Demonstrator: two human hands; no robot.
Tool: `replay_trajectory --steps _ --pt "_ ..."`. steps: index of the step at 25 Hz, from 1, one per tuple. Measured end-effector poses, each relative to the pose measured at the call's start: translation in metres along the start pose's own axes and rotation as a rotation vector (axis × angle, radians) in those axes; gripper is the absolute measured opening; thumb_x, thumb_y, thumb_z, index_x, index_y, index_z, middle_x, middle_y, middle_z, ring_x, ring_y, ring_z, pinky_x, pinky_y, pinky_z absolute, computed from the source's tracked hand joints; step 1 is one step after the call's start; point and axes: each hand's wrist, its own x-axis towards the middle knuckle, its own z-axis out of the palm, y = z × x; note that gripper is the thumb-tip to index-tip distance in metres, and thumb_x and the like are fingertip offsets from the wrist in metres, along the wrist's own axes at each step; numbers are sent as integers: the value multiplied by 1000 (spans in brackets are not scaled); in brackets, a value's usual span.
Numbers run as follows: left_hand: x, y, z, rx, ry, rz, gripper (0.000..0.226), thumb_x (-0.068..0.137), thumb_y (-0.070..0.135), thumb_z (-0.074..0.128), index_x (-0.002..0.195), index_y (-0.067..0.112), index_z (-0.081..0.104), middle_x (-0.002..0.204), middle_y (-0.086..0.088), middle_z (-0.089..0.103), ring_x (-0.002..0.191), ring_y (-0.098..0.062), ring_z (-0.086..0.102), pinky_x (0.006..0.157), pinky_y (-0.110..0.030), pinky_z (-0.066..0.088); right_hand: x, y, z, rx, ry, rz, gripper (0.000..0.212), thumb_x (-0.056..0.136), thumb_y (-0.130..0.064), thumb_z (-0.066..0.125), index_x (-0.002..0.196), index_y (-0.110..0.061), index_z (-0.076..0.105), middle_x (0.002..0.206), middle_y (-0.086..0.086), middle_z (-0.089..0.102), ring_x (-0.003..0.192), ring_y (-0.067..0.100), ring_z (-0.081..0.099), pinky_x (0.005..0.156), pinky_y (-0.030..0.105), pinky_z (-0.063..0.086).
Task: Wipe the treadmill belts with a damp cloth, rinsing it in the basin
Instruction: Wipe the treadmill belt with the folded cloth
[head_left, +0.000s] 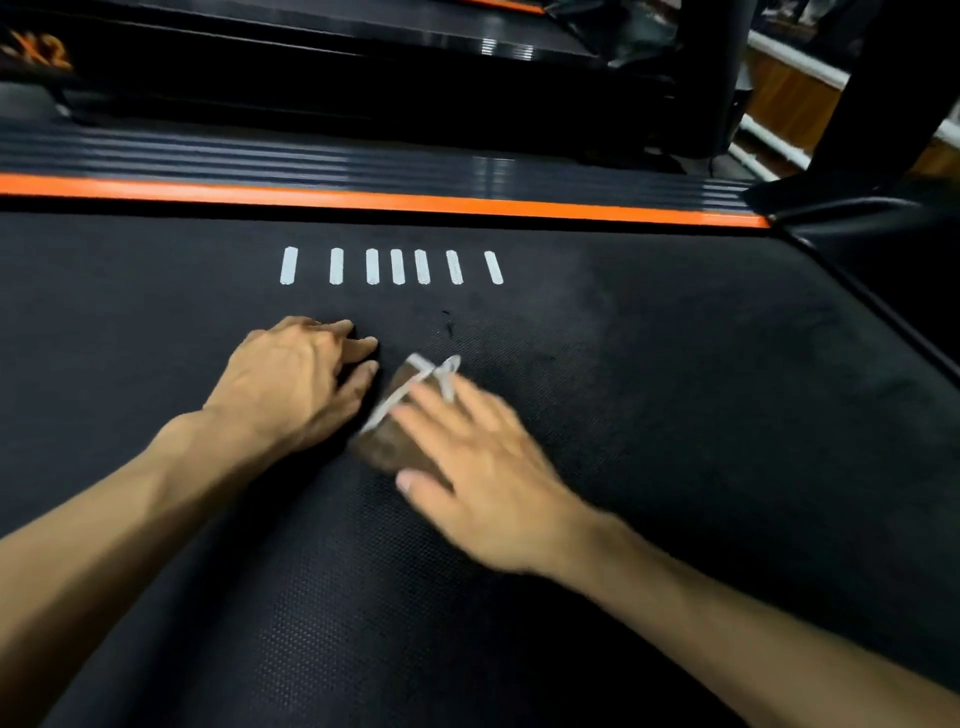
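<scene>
A black textured treadmill belt (649, 415) fills most of the view, with a row of several white dashes (397, 266) printed across it. A folded brown cloth (387, 439) with a white edge and loop lies on the belt at the centre. My right hand (483, 467) presses flat on the cloth with straight fingers and looks blurred. My left hand (296, 379) rests on the belt just left of the cloth, fingers slightly bent, holding nothing.
An orange stripe (363, 197) and a ribbed black side rail (311, 156) border the belt's far edge. A second treadmill (311, 62) stands beyond. A black upright post (878, 93) rises at the far right, with white pipes (779, 57) behind it.
</scene>
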Motion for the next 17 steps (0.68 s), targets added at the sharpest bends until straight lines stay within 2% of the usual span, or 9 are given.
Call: replay_trajectory --steps 2,4,7,9,10,11,12,14,17 --pt "1 -4 -1 -25 -12 24 47 94 49 34 132 35 59 147 0 48 135 -27 40 102 -47 43 -8 0 -10 31 -46 -114 55 100 -37 44 152 -26 28 164 -7 15 150 16 4 119 29 -1" --pt "0 -4 1 -28 -50 12 43 97 46 36 135 39 54 154 0 37 142 -29 30 107 -46 38 8 44 -16 9 2 -93 53 97 -32 43 148 -22 38 161 -3 24 148 19 16 120 31 8" --pt "2 0 -1 -31 -84 -24 41 98 44 40 138 40 50 156 2 32 145 -24 28 112 -40 33 40 158 -28 -34 142 293 62 82 -45 31 137 -24 52 150 6 44 138 29 37 117 39 27" --pt "5 0 -3 -46 -59 -31 42 98 49 35 135 39 53 152 4 41 138 -24 39 108 -37 38 47 212 -42 -63 157 717 65 82 -50 31 140 -25 47 149 9 42 137 34 34 114 42 31" --pt "7 0 -4 -27 -29 -16 46 98 52 29 135 38 53 147 4 46 131 -26 46 103 -38 42 50 218 -42 -66 121 847 57 88 -47 37 141 -23 44 150 11 40 138 35 31 113 43 31" --pt "8 0 -4 11 -11 6 52 96 54 23 140 38 47 142 5 49 123 -27 50 98 -39 45 56 208 -39 -73 113 867 51 94 -41 41 141 -21 42 150 12 37 139 35 29 112 43 31" --pt "9 0 -3 53 -15 14 55 96 55 20 145 38 39 138 5 48 116 -28 49 93 -40 47 61 186 -32 -81 118 814 48 97 -38 43 141 -19 40 152 13 34 140 34 27 112 44 31" --pt "14 5 -2 101 -36 -10 53 98 56 19 147 40 30 133 4 41 111 -26 42 90 -41 44 58 126 -20 -45 101 537 50 99 -41 39 144 -20 36 158 6 27 144 28 20 114 44 27" --pt "17 15 1 85 -27 -53 48 97 56 24 141 40 38 125 0 38 111 -27 38 91 -43 40 14 41 -11 -12 25 117 66 95 -58 29 151 -24 31 162 -6 20 149 18 9 122 37 9"
